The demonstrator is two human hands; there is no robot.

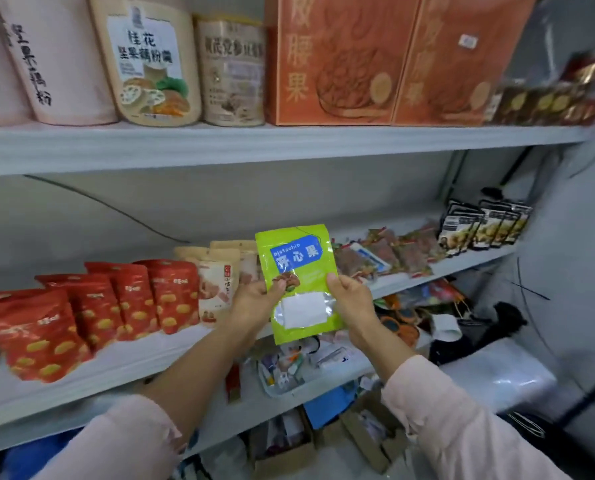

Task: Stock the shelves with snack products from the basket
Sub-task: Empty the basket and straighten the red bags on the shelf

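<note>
A person holds a green pistachio pouch (pixel 297 268) in both hands, in front of the middle shelf (pixel 157 344). The left hand (pixel 254 299) pinches the pouch's left edge at about mid-height, thumb laid on the printed face and fingers curled behind. The right hand (pixel 349 299) grips the right edge the same way at much the same height. The pouch stands with its long axis near upright, its top leaning slightly to the person's left, its face towards the camera and its bottom edge hanging below the shelf's front lip. The shelf lies straight ahead, just beyond the pouch, so the coming move looks like a short push forward and a little up rather than a sideways reach. Neither hand is clearly nearer the shelf. To the left along the shelf stand beige pouches (pixel 216 282), one partly hidden behind the green pouch, and further left a row of red pouches (pixel 116 306). To the right lie clear packs of reddish snacks (pixel 386 254), and beyond them dark pouches (pixel 479 226). Whether there is a free gap between the beige pouches and the clear packs cannot be told, because the green pouch covers that stretch. The basket is not plainly in view.
</note>
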